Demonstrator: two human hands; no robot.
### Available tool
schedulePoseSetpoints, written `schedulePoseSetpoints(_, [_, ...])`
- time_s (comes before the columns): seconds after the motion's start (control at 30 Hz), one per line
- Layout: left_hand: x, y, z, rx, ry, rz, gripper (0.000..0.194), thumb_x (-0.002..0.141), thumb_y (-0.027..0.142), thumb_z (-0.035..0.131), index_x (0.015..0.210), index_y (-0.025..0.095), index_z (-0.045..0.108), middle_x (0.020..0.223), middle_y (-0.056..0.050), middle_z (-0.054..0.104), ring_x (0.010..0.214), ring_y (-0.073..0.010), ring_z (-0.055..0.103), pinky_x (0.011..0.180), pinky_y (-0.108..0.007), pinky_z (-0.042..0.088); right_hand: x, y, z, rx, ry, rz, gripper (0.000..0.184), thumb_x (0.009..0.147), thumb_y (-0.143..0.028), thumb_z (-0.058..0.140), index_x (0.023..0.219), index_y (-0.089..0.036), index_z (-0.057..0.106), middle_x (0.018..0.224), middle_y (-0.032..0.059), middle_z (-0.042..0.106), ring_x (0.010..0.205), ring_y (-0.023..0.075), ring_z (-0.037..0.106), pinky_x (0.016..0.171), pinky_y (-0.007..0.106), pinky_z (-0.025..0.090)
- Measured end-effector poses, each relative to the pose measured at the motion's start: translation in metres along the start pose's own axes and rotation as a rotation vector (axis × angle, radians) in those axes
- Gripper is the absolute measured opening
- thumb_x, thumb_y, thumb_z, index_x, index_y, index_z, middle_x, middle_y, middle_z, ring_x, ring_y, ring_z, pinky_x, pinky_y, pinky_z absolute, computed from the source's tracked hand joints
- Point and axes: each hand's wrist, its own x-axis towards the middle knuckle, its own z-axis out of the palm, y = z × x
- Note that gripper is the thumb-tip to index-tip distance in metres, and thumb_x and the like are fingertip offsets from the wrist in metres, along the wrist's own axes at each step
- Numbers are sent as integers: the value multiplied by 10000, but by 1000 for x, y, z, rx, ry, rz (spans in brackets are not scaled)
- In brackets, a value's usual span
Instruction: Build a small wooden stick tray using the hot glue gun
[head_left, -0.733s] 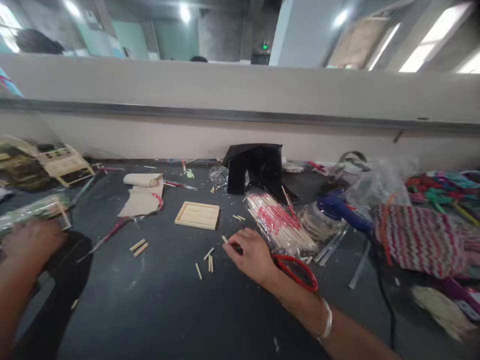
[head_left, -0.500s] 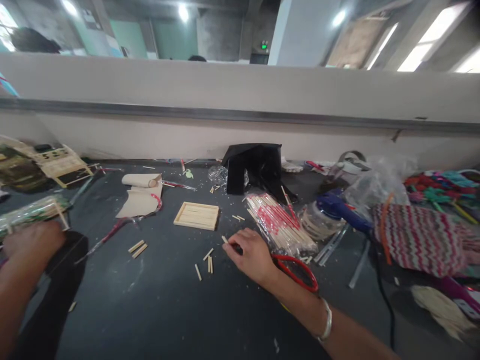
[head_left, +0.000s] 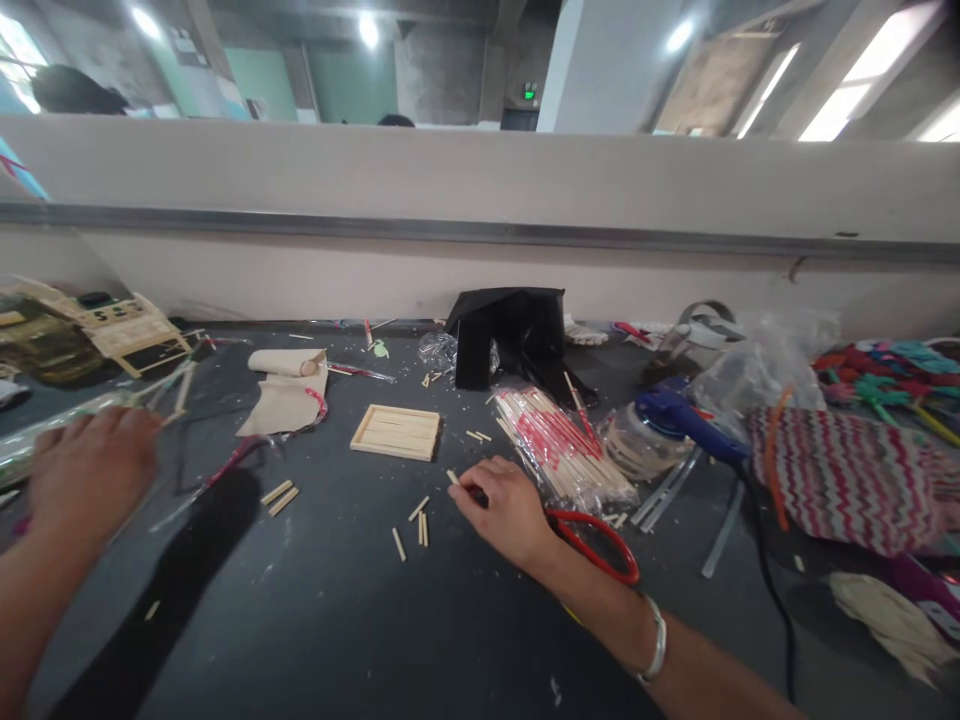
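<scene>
My right hand (head_left: 504, 508) rests on the dark table (head_left: 337, 620) with its fingers pinched on a short wooden stick (head_left: 452, 478). Red-handled scissors (head_left: 596, 545) lie just behind its wrist. Several cut stick pieces (head_left: 415, 525) lie to its left, and a small flat frame of sticks (head_left: 396, 432) sits beyond them. My left hand (head_left: 90, 470) is blurred at the far left, closed on a clear packet of sticks (head_left: 45, 440). A black strip (head_left: 165, 590) lies under and in front of it.
A bag of red-and-white sticks (head_left: 562, 445), a blue glue gun (head_left: 686, 420), a black folded stand (head_left: 514, 335), a paper roll (head_left: 285, 362), a striped knitted cloth (head_left: 847, 480) and coloured yarn (head_left: 885, 380) crowd the table. A low wall (head_left: 480, 220) runs along the back.
My left hand has moved right and up with the packet of sticks, and the black strip has swung out to the right. My right hand has stayed put.
</scene>
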Motion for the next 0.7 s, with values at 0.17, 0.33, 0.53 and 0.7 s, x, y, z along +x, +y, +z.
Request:
schedulePoseSetpoints(0.17, [-17, 76, -28, -19, 26, 390, 250, 884, 141, 380, 1013, 168, 593, 1006, -55, 645, 931, -216, 547, 898, -423, 352, 0, 2, 0, -5, 8, 16, 203, 855, -262, 590, 663, -198, 595, 672, 2, 646, 682, 156, 551, 712, 273, 384])
schedulePoseSetpoints(0.33, [-67, 126, -51, -236, 36, 598, 346, 821, 7, 375, 916, 195, 650, 947, -55, 706, 866, -225, 589, 836, -400, 350, -1, 2, 1, -2, 3, 9, 202, 852, -267, 594, 661, -199, 598, 665, 3, 644, 684, 155, 550, 701, 265, 382])
schedulePoseSetpoints(0.53, [-95, 139, -48, -392, -30, 518, 411, 835, -5, 342, 876, 221, 683, 933, -45, 720, 904, -212, 607, 906, -400, 339, 0, 0, 0, -6, 2, 6, 208, 853, -262, 593, 655, -199, 600, 659, 6, 646, 679, 156, 555, 706, 266, 384])
schedulePoseSetpoints(0.7, [-106, 133, -43, -427, -57, 462, 385, 842, 21, 370, 859, 229, 692, 934, -31, 726, 888, -200, 607, 919, -395, 349, -1, -1, 0, -8, -6, 2, 202, 849, -256, 595, 656, -199, 602, 654, 5, 641, 678, 158, 558, 695, 265, 384])
